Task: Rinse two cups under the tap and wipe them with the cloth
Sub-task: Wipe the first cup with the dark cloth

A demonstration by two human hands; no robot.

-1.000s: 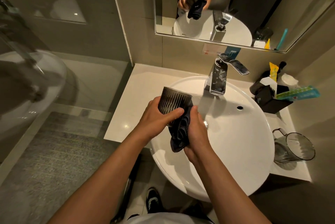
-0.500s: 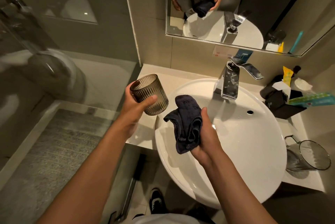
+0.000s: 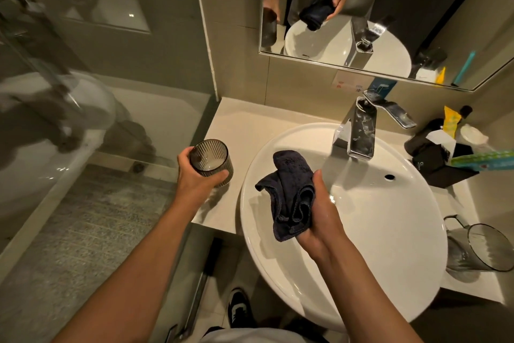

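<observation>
Head view: my left hand (image 3: 194,178) holds one cup (image 3: 212,157) upright over the tabletop (image 3: 250,123), fingers wrapped around it. My right hand (image 3: 319,217) grips the cloth (image 3: 289,195) over the sink (image 3: 389,217). A second cup (image 3: 478,251) lies on its side at the right.

Cup (image 3: 211,160) at left: smoky grey-brown, translucent, vertical ribbing on the wall. Cloth (image 3: 289,198): dark navy, near black; basin (image 3: 389,220): glossy white; table (image 3: 250,125): pale cream; tap (image 3: 361,131): mirror chrome. Far right: yellow packet (image 3: 450,120), teal box (image 3: 484,163), clear grey jug (image 3: 478,249).
</observation>
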